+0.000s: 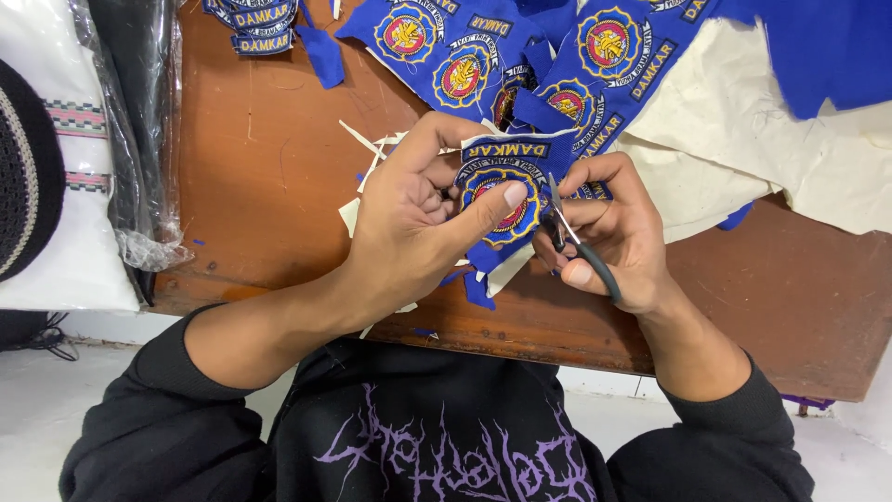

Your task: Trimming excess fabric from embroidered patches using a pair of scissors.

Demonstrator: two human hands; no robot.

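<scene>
Patch: I see the left hand [409, 218] pinching a round embroidered patch [497, 191], blue with a yellow ring and a red centre, held just above the near edge of the table [260, 167], the thumb pressed flat on its face.
Left fingers: clenched on the patch, thumb on top and the other fingers curled beneath.
Right fingers: the right hand [609, 232] is closed around small scissors [571, 237] with dark grey handles; the blades meet the patch's right edge, though I cannot quite tell how far apart they stand.
Handling: I judge the patch light and floppy at its raw border but stiffer where the stitching is dense, so a hold on the embroidered disc, close to the cut line, keeps it from buckling.
Grip risk: the thread surface looks slightly glossy, so it may slide under a loose pinch; nothing here seems fragile, only easy to fray.
Texture: raised, tightly stitched emblem on woven blue cloth with a pale backing.
Strip: more uncut patches [567, 65] on a blue strip lie farther back on the table, over cream backing fabric [743, 158].
Offcuts: pale and blue scraps [367, 153] lie scattered beside the left hand.
Table: worn reddish-brown wood, scratched.
Left side: a plastic-wrapped white textile [84, 186] with a patterned band.
</scene>
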